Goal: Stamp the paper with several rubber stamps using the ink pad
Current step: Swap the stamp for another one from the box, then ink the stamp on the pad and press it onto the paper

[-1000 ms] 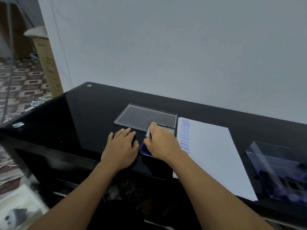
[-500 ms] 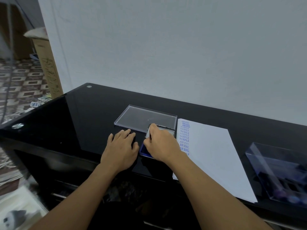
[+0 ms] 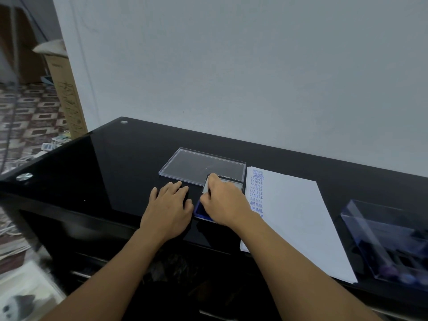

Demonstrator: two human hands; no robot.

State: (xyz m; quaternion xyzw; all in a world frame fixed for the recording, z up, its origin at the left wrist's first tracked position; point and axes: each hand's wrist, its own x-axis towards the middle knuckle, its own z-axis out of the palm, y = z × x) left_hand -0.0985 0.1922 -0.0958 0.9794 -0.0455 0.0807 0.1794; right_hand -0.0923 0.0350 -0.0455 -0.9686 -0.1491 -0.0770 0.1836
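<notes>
On the glossy black bench (image 3: 115, 170), a blue ink pad (image 3: 201, 210) sits open just left of a white sheet of paper (image 3: 294, 218). The right hand (image 3: 223, 200) lies over most of the pad, its fingers curled round a pale rubber stamp (image 3: 206, 187) that is held down against the pad; only the stamp's upper end shows past the fingertips. The left hand (image 3: 169, 209) rests flat on the bench beside the pad's left edge, fingers straight and together, holding nothing, with its thumb close to the pad.

A clear plastic lid (image 3: 203, 165) lies flat just behind the 2 hands, its near right corner meeting the far end of the pad. Down the paper's left margin runs 1 column of blue prints reading AMENDED, SAMPLE and AIR MAIL, the lowest partly hidden by the right wrist. At the bench's right end, well apart from the pad, stands a clear box (image 3: 389, 239) with dark, blurred items inside. A tall cardboard carton (image 3: 67, 100) stands on the floor past the bench's left end.
</notes>
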